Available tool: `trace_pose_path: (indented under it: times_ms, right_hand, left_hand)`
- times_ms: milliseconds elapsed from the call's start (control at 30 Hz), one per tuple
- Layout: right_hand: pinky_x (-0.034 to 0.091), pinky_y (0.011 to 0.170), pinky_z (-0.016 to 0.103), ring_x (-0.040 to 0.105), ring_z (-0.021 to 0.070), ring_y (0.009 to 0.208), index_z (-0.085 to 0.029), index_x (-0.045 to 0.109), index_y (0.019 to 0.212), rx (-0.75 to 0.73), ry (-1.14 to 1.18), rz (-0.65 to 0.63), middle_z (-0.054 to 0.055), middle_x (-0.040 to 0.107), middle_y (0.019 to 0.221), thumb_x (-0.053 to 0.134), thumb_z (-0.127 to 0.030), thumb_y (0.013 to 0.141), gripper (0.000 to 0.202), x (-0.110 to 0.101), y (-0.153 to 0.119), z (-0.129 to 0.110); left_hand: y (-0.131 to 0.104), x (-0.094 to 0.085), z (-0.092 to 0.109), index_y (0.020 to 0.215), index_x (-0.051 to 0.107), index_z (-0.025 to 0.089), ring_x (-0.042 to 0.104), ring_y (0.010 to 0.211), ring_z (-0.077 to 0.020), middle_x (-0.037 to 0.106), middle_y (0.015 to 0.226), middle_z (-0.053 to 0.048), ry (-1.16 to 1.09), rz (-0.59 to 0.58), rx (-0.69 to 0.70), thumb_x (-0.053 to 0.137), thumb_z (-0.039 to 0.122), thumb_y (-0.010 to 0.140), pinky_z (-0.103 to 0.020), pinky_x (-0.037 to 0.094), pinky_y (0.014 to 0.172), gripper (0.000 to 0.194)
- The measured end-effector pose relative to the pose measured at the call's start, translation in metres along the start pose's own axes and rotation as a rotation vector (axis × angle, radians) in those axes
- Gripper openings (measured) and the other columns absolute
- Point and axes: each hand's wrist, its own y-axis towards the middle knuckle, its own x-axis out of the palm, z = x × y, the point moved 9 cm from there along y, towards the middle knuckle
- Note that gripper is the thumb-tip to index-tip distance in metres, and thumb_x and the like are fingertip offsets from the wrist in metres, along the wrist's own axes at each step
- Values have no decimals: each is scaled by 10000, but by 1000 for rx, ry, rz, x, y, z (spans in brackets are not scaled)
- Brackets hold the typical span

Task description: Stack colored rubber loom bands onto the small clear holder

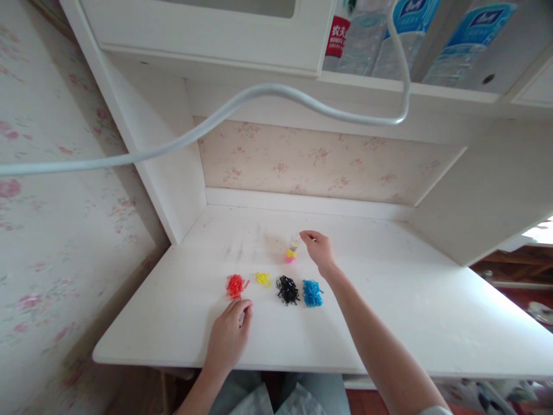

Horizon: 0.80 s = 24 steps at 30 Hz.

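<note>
My right hand (318, 251) is closed in a pinch just right of the top of a small clear container (294, 246) with yellow and pink in its lower part. What its fingertips hold, if anything, is too small to see. Close to the red pile of small bands (235, 286), my left hand (230, 335) has thumb and fingers pressed together; anything between them is hidden. Further piles of small, band-like pieces lie in a row to the right: yellow (262, 279), black (287, 290) and blue (312, 293).
All of this lies on a white desk (410, 311) with a raised back edge. A white cable (276, 90) crosses the view above it. Water bottles (415, 34) stand on the shelf overhead. Flowered wallpaper (52, 242) covers the wall at left.
</note>
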Motion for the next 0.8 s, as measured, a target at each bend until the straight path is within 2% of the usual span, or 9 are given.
trace_pose_path:
  times_ms: [100,233,333,433,600,667,800]
  right_hand:
    - [410,738,301,590,195,820,-193,730,868,28,43,27,45,703,883,570,-479,724,358,-8,-5,0]
    - [411,690,285,583,188,777,-173,719,901,62,110,128,54,696,857,573,-527,737,416,-26,-24,11]
    - [409,679,276,579,187,770,-159,716,909,67,117,172,56,695,856,574,-546,741,445,-37,-41,31]
    - [400,653,270,573,184,732,-155,720,934,89,76,171,47,693,822,552,-566,748,481,-47,-55,64]
    - [393,651,277,580,197,721,-162,724,910,187,-63,180,47,692,781,525,-575,751,486,-66,-70,118]
    - [395,664,276,585,196,727,-170,722,928,190,-83,165,48,695,794,510,-572,762,483,-68,-74,126]
    - [396,676,274,587,193,727,-178,718,940,184,-106,125,45,695,794,492,-565,780,476,-66,-76,125]
  left_hand:
    - [0,0,0,955,597,228,605,726,-149,658,921,-16,-3,3,-3,408,316,927,-272,475,683,211]
    - [-1,-2,2,958,601,228,616,752,-151,663,929,-18,2,23,1,416,307,922,-270,481,706,204]
    - [0,-2,2,949,604,227,626,771,-157,667,921,-24,8,22,6,419,308,921,-267,483,704,204]
    - [1,0,3,936,608,227,639,816,-168,675,924,-32,47,18,35,420,296,917,-269,484,727,201]
    - [4,7,8,946,610,240,658,799,-168,688,950,-19,250,17,21,420,272,916,-262,473,697,196]
    - [8,11,14,963,608,246,663,794,-165,686,977,-12,335,1,6,417,263,917,-254,464,670,197]
    - [25,22,32,911,609,239,655,790,-163,678,975,-15,439,-31,-1,424,264,911,-242,448,635,187]
